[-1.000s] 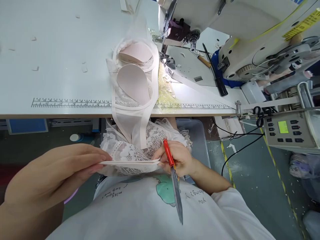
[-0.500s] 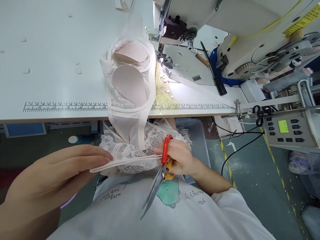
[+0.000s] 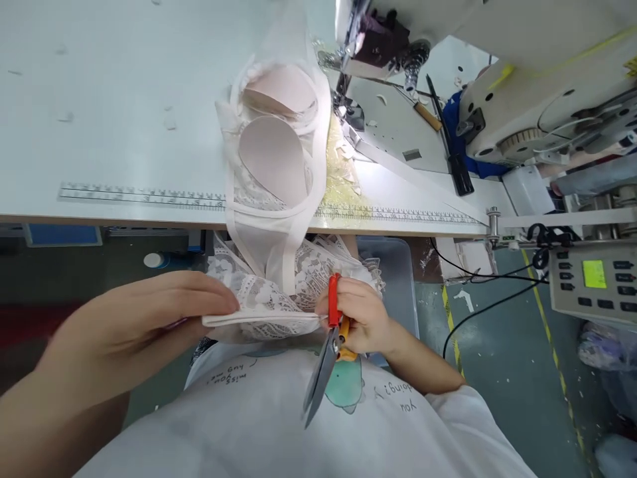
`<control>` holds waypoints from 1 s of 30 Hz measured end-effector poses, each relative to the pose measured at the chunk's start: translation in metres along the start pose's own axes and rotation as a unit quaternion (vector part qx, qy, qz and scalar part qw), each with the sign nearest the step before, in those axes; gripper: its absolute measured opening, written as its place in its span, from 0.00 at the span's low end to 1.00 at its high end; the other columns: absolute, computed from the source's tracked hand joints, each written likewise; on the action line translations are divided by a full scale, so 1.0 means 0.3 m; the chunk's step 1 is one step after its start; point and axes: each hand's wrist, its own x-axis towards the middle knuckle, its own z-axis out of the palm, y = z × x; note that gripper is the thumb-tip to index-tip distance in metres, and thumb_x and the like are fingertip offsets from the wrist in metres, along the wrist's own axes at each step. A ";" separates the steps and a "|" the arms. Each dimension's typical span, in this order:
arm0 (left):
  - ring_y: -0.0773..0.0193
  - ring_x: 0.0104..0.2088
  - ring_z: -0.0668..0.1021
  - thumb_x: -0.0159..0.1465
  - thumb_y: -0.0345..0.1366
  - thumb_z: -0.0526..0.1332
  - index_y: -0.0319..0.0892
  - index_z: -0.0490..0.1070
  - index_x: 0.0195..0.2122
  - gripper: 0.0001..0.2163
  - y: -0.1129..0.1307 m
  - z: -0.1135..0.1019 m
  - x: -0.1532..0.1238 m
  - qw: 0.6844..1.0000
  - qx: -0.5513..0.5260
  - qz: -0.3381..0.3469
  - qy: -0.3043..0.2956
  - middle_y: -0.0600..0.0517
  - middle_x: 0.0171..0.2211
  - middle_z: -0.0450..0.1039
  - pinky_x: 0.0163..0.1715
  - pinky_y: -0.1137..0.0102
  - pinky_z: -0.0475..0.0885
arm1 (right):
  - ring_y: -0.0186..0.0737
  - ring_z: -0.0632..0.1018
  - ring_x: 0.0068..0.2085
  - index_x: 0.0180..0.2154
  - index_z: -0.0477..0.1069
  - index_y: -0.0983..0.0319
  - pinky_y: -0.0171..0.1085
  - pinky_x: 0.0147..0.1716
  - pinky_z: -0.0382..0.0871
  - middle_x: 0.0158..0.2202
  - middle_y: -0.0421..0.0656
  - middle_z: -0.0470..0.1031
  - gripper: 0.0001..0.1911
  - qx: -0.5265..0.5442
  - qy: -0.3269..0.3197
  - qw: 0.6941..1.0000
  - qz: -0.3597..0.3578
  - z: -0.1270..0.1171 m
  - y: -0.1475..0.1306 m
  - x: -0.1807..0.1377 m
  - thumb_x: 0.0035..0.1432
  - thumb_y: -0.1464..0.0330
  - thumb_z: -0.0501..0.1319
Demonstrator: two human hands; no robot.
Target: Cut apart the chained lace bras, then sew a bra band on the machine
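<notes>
White floral lace fabric [image 3: 261, 295] with a smooth, pale folded edge [image 3: 269, 318] is spanning the space between the fingers of both hands, just above a white printed T-shirt [image 3: 239, 418]. Nearest, the left hand [image 3: 144, 318] is reaching in with its fingers together, pressing one end of that edge against the thumb. Opposite, the right hand [image 3: 361, 315] is curling its fingers round steel scissors with red and orange handles [image 3: 334, 302], while its fingertips are pinching the edge's other end. The blades are pointing down below those fingers, apart from the edge; whether they are parted I cannot tell.

I am judging the step in hand to be an evening-up of that edge: both hands are holding it nearly straight, and the scissors seem to be waiting rather than cutting. To my eye, the next move is calling for a firm pinch at both ends, with the blade tips clear of lace and shirt.

Just beyond the fingers, a pale bra with smooth moulded cups [image 3: 276, 159] is hanging over the rim of a white worktable [image 3: 114, 153], its lower end resting on the lace. Past the right fingers, a translucent grey plastic bin [image 3: 398, 265] is standing below the table. Farther off on that side, a white industrial sewing machine [image 3: 507, 99] is looming over the tabletop.
</notes>
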 end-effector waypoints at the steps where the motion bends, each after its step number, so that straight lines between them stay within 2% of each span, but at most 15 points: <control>1: 0.70 0.29 0.78 0.58 0.24 0.56 0.49 0.73 0.34 0.12 0.011 0.006 0.008 0.999 -0.013 -0.034 0.002 0.57 0.31 0.77 0.27 0.81 0.74 | 0.38 0.74 0.29 0.29 0.66 0.61 0.37 0.29 0.69 0.27 0.44 0.74 0.03 0.012 -0.003 1.000 0.018 0.001 -0.002 0.001 0.50 0.73 0.57; 4: 0.70 0.26 0.77 0.57 0.26 0.59 0.45 0.73 0.31 0.07 0.041 0.025 0.029 0.985 -0.087 -0.148 0.019 0.55 0.28 0.76 0.23 0.80 0.72 | 0.38 0.73 0.30 0.29 0.66 0.61 0.37 0.28 0.68 0.28 0.43 0.73 0.03 0.043 -0.016 0.996 0.079 0.006 -0.004 -0.002 0.51 0.73 0.56; 6: 0.69 0.24 0.75 0.56 0.29 0.60 0.42 0.73 0.29 0.04 0.054 0.036 0.040 0.969 -0.138 -0.201 0.036 0.53 0.27 0.74 0.21 0.79 0.71 | 0.38 0.73 0.29 0.29 0.66 0.61 0.36 0.28 0.67 0.28 0.42 0.72 0.02 0.059 -0.022 0.992 0.106 0.010 -0.001 -0.009 0.51 0.73 0.58; 11: 0.69 0.22 0.72 0.56 0.32 0.57 0.39 0.70 0.25 0.05 0.082 0.066 0.057 0.953 -0.160 -0.246 0.079 0.52 0.23 0.71 0.19 0.76 0.67 | 0.39 0.72 0.30 0.30 0.65 0.60 0.37 0.28 0.67 0.29 0.42 0.71 0.04 0.078 -0.024 0.989 0.123 0.020 0.008 -0.033 0.49 0.71 0.59; 15: 0.68 0.25 0.72 0.56 0.32 0.57 0.41 0.68 0.25 0.04 0.104 0.115 0.055 0.955 -0.118 -0.229 0.147 0.54 0.24 0.70 0.24 0.75 0.68 | 0.38 0.71 0.29 0.30 0.65 0.59 0.37 0.27 0.67 0.27 0.41 0.69 0.03 0.091 -0.005 0.987 0.133 0.025 0.001 -0.041 0.49 0.71 0.58; 17: 0.68 0.28 0.73 0.57 0.32 0.57 0.43 0.67 0.31 0.01 0.109 0.149 0.051 0.952 -0.112 -0.216 0.186 0.55 0.26 0.69 0.28 0.75 0.70 | 0.38 0.71 0.28 0.29 0.65 0.59 0.36 0.27 0.67 0.26 0.40 0.68 0.02 0.095 0.003 0.985 0.143 0.028 0.001 -0.049 0.50 0.71 0.58; 19: 0.69 0.27 0.72 0.58 0.31 0.56 0.44 0.64 0.38 0.07 0.110 0.181 0.047 0.952 -0.115 -0.183 0.215 0.56 0.27 0.68 0.28 0.75 0.71 | 0.37 0.70 0.28 0.28 0.64 0.60 0.36 0.27 0.66 0.26 0.40 0.67 0.02 0.105 0.003 0.982 0.155 0.033 0.008 -0.062 0.50 0.70 0.58; 23: 0.70 0.26 0.71 0.61 0.28 0.52 0.44 0.57 0.48 0.13 0.105 0.223 0.051 0.967 -0.086 -0.095 0.219 0.56 0.28 0.65 0.27 0.76 0.71 | 0.37 0.70 0.28 0.27 0.63 0.60 0.36 0.27 0.66 0.25 0.40 0.67 0.04 0.136 0.009 0.975 0.174 0.038 0.030 -0.093 0.50 0.68 0.58; 27: 0.69 0.27 0.72 0.63 0.27 0.51 0.43 0.55 0.50 0.14 0.102 0.240 0.066 0.975 0.003 -0.045 0.217 0.55 0.28 0.66 0.26 0.76 0.70 | 0.37 0.70 0.28 0.28 0.64 0.61 0.36 0.27 0.67 0.26 0.41 0.68 0.03 0.113 -0.026 0.977 0.177 0.007 0.033 -0.085 0.50 0.68 0.59; 30: 0.67 0.28 0.73 0.63 0.28 0.52 0.40 0.55 0.51 0.15 0.099 0.253 0.080 0.973 0.065 -0.004 0.221 0.52 0.29 0.68 0.27 0.75 0.71 | 0.40 0.74 0.32 0.32 0.67 0.61 0.38 0.32 0.70 0.31 0.43 0.73 0.06 0.082 -0.039 0.982 0.167 -0.041 0.017 -0.044 0.49 0.68 0.60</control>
